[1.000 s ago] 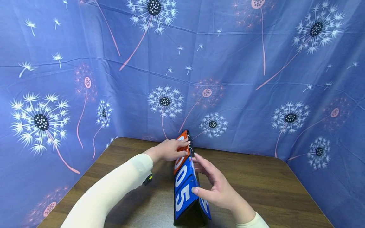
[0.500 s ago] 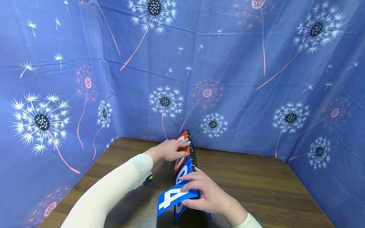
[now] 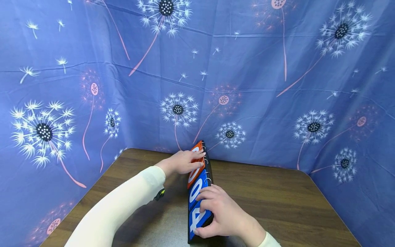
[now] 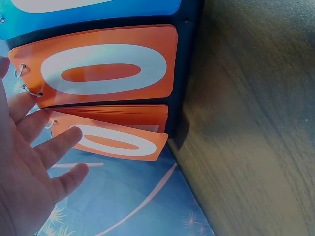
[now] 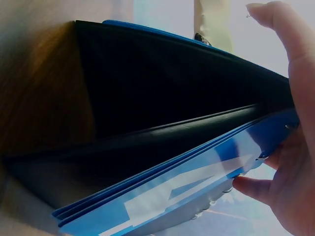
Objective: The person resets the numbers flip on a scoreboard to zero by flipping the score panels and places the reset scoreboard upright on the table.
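Observation:
A tent-shaped flip scoreboard stands lengthwise on the table, its black boards joined by metal rings along the ridge. Its left face shows two orange cards with zeros, a blue 0 card and, nearest, a blue 4 card. My left hand rests over the orange cards, fingers straight and fingertips at the ridge. My right hand arches over the near end of the ridge, with thumb and fingertips at the blue 4 card. In the right wrist view, blue cards also hang on the board's other face.
The brown wooden table extends on both sides of the scoreboard. Behind it hangs a blue cloth printed with dandelions. A small black and yellow object is partly visible beneath the left sleeve.
My right hand has turned a blue 4 card over the ridge, laying it flat over the 5 on the left face. The left hand has stayed in place.

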A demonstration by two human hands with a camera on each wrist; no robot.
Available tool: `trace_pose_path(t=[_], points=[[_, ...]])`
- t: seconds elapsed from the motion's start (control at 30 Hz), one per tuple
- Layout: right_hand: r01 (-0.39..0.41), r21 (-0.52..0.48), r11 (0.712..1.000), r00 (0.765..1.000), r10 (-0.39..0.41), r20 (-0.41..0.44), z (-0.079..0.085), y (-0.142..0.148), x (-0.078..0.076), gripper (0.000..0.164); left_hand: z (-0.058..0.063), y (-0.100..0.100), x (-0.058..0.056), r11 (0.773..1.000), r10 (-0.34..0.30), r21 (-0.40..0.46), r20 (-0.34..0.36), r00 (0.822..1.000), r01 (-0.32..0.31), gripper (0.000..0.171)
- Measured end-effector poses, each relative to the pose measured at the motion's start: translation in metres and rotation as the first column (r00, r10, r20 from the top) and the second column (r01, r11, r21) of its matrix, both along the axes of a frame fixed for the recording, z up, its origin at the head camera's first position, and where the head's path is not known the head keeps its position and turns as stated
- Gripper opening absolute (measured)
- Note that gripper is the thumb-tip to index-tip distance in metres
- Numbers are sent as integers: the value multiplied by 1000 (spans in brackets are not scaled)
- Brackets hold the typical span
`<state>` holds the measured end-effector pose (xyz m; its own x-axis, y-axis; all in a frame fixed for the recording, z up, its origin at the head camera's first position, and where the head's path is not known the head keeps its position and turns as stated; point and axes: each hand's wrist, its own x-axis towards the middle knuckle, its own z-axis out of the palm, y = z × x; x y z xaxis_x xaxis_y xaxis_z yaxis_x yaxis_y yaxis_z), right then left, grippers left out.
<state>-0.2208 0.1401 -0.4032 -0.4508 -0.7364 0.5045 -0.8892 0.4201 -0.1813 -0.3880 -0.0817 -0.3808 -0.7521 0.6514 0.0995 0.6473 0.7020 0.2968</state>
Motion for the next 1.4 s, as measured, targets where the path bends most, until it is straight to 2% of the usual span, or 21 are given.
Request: trace_pose_path(t=[0.1, 0.2, 0.3, 0.37, 0.5, 0.6, 0.7, 0.8, 0.87, 0.97, 1.1, 1.4], points=[[-7, -1, 1000, 999, 7, 31, 1, 2, 1, 33, 1, 0, 1, 1000, 0, -4, -1, 1000, 0, 72], [-40, -24, 999, 993, 43, 111, 4, 8, 0, 33, 0, 0, 1, 1000, 4, -12, -7, 1000, -4, 73], [-56, -77, 995, 978, 71, 198, 10, 19, -1, 46, -1, 1, 0, 1000, 10, -9, -8, 1000, -10, 73], [-51, -118, 992, 971, 77, 226, 14, 28, -2, 56, -1, 2, 1, 1000, 14, -3, -2, 1000, -14, 73], [10, -132, 991, 971, 22, 240, 23, 46, -6, 72, -1, 3, 1, 1000, 15, -2, 13, 1000, -15, 74], [77, -81, 994, 952, -49, 303, 28, 58, -8, 78, -1, 3, 1, 1000, 13, -4, 16, 1000, -13, 74], [128, 6, 992, 907, -119, 403, 30, 66, -12, 79, -1, 2, 0, 1000, 11, 0, 12, 1000, -11, 73], [136, 89, 987, 870, -162, 466, 26, 67, -16, 79, 0, 2, 0, 1000, 8, 9, 15, 1000, -8, 73], [128, 132, 983, 854, -177, 490, 22, 66, -18, 80, 0, 1, 0, 1000, 8, 11, 22, 1000, -8, 73], [120, 171, 978, 843, -192, 503, 16, 63, -21, 80, 1, 1, 1, 1000, 6, 16, 32, 999, -6, 73], [122, 189, 974, 842, -202, 499, 11, 60, -22, 80, 3, 1, 2, 1000, 3, 16, 30, 1000, -4, 74], [124, 198, 972, 822, -212, 529, 11, 58, -23, 80, 2, 2, 1, 1000, 1, 8, 26, 1000, -1, 74]])
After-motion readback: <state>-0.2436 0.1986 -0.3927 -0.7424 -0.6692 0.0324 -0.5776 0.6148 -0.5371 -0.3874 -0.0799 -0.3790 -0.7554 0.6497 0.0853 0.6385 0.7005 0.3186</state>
